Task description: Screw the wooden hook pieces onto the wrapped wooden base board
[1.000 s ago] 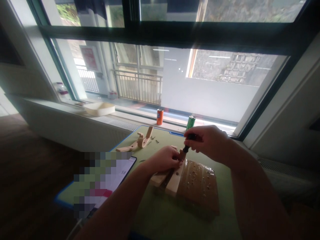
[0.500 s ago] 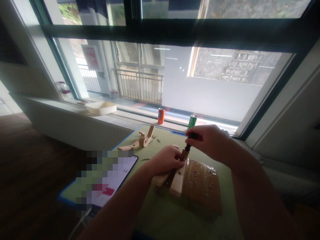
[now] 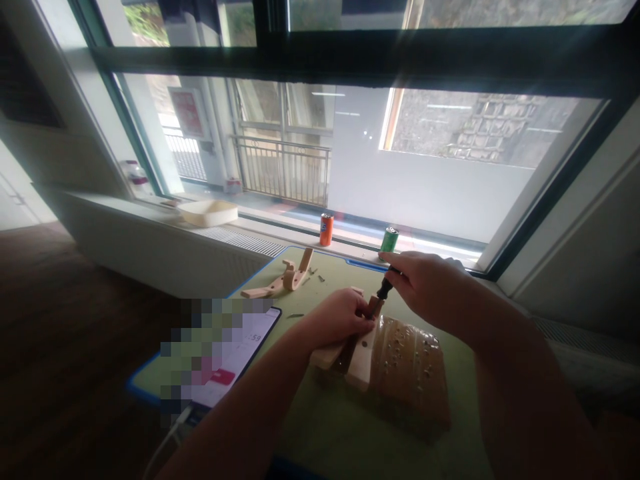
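Note:
My left hand [image 3: 336, 319] is closed around pale wooden pieces [image 3: 345, 353] that lie on a green mat [image 3: 320, 427]. My right hand [image 3: 427, 290] is wrapped round a dark-handled screwdriver [image 3: 385, 291], whose tip points down at the top of an upright wooden piece [image 3: 374, 308] beside my left fingers. Just right of the wooden pieces sits a clear bag with several small screws [image 3: 407, 367].
A second wooden assembly [image 3: 283, 280] lies at the mat's far left corner with loose screws near it. A phone [image 3: 235, 357] rests on the mat's left side. An orange can [image 3: 326, 229] and a green can [image 3: 389, 241] stand on the windowsill; a shallow white tray [image 3: 207, 212] sits further left.
My right hand has shifted slightly right and tilted the screwdriver. The view has risen a little. My left hand keeps its hold on the wood.

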Demonstrator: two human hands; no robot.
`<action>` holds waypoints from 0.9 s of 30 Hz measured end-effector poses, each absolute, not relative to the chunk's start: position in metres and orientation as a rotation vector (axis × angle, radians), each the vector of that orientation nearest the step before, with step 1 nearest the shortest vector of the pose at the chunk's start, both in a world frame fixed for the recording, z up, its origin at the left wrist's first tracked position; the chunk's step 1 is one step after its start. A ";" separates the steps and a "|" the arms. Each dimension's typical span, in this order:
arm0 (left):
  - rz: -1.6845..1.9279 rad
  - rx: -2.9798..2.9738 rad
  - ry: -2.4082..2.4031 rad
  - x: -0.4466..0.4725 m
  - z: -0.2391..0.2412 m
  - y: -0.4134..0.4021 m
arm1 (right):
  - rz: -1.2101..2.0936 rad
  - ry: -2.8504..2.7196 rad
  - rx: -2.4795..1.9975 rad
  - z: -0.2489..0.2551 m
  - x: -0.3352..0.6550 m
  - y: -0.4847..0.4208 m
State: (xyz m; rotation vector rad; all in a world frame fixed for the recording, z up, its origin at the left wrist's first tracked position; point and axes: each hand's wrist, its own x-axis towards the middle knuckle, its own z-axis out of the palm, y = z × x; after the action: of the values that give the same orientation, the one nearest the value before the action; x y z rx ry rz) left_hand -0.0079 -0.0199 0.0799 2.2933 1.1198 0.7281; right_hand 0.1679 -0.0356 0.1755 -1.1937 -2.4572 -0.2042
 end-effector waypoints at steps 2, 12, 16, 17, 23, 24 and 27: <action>0.729 2.301 1.121 -0.008 0.081 -0.020 | -0.204 -2.463 -1.178 0.175 0.168 -0.034; 0.707 2.307 1.139 -0.007 0.081 -0.021 | -0.347 -2.404 -1.274 0.173 0.156 -0.039; 0.703 2.319 1.124 -0.007 0.082 -0.021 | -0.329 -2.426 -1.237 0.174 0.159 -0.043; 0.698 2.320 1.130 -0.007 0.083 -0.021 | -0.329 -2.424 -1.241 0.174 0.160 -0.043; 0.693 2.340 1.156 -0.006 0.084 -0.022 | -0.373 -2.395 -1.277 0.173 0.161 -0.037; 0.697 2.347 1.151 -0.006 0.084 -0.022 | -0.372 -2.391 -1.276 0.173 0.161 -0.036; 0.704 2.355 1.135 -0.007 0.082 -0.021 | -0.322 -2.397 -1.259 0.172 0.161 -0.034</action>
State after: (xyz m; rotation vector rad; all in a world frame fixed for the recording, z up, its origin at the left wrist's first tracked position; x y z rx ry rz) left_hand -0.0067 -0.0214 0.0823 2.3549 1.1347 0.7036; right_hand 0.1615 -0.0341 0.1721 -1.2590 -2.3969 -0.3220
